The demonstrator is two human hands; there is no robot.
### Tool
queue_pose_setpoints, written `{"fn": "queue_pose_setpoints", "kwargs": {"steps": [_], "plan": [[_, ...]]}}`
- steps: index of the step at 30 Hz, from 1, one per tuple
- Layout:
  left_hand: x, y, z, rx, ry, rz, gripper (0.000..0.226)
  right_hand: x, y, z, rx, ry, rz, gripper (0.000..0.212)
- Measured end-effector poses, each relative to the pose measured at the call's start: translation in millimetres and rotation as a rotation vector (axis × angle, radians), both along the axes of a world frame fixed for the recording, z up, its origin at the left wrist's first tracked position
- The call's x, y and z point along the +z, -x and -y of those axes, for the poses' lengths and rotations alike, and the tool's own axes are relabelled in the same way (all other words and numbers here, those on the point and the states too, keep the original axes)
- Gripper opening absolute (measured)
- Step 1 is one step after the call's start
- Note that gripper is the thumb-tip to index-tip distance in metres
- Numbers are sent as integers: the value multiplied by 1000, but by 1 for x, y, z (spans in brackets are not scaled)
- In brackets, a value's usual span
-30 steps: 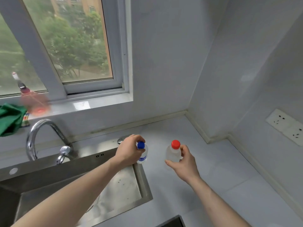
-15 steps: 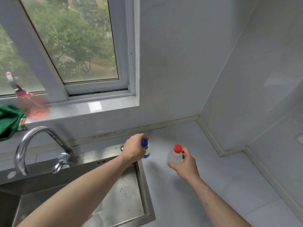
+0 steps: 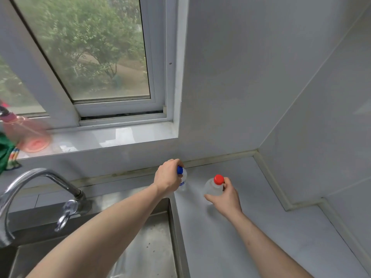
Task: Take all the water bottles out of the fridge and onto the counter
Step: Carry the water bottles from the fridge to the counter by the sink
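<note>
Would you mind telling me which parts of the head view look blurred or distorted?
Head view: the pink bottle on the sill is smeared by blur; window frame and wall edges lean from wide-angle distortion; both hands, left and right, and the red-capped bottle stay fairly sharp.

Blue-cap bottle [image 3: 183, 178] mostly behind left hand [image 3: 167, 178]; pink sill obj [image 3: 26, 133] blurred, edge-cut

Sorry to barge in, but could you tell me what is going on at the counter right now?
A person is setting two small water bottles on the grey counter beside the sink. The left hand grips the blue-capped bottle near the back wall; the right hand holds the red-capped bottle just to its right. Neither bottle is released yet.
</note>
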State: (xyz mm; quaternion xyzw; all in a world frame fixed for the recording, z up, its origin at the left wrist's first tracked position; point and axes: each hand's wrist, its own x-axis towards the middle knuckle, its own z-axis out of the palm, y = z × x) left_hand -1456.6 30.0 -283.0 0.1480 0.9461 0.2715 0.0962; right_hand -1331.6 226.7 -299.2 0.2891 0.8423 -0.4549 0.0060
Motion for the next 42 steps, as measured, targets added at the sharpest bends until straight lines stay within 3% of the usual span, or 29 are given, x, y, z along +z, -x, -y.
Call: {"fn": "queue_pose_setpoints", "kwargs": {"steps": [9, 14, 20, 25, 36, 42], "plan": [[-5, 30, -4, 19, 12, 3, 27, -18, 62, 5, 19, 14, 25, 55], [-12, 39, -8, 33, -2, 6, 28, -32, 90, 12, 25, 13, 37, 68], [-16, 48, -12, 39, 8, 22, 31, -42, 115, 15, 49, 4, 58, 60], [-15, 52, -15, 29, 32, 18, 32, -47, 128, 15, 60, 9, 71, 66], [-12, 36, -4, 40, 5, 10, 40, -49, 136, 20, 116, 52, 51, 68], [1, -1, 19, 31, -48, 71, 50, -26, 100, 15, 142, 16, 53, 89]]}}
